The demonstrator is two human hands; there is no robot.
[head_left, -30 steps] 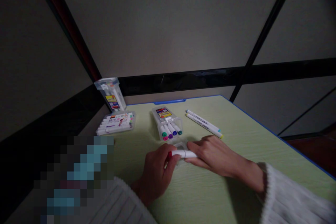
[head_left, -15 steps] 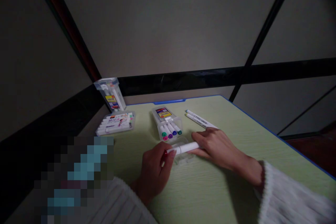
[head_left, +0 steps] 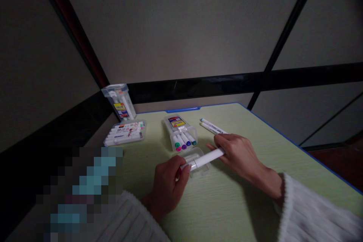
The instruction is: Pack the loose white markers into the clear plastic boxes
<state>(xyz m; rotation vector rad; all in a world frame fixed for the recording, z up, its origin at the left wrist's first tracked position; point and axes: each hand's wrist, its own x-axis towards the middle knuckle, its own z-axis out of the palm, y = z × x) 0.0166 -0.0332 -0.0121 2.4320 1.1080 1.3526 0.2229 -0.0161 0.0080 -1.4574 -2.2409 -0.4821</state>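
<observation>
My left hand is closed, pinching the capped end of a white marker; a bit of red shows by the fingers. At the marker's other end, my right hand grips the barrel between thumb and fingers. Beneath the marker lies a clear plastic lid on the table. Just beyond it, an open clear marker case rests on its side, with several markers inside showing green, pink, purple and blue ends. Two loose white markers lie behind my right hand.
On the left of the pale green table, a closed flat case of markers lies near the edge. An upright clear marker case stands behind it. A panelled wall rises behind the blue table edge.
My right hand has shifted slightly right and up with the marker's end, so the marker slants more. The left fingers now cover more of the red end.
</observation>
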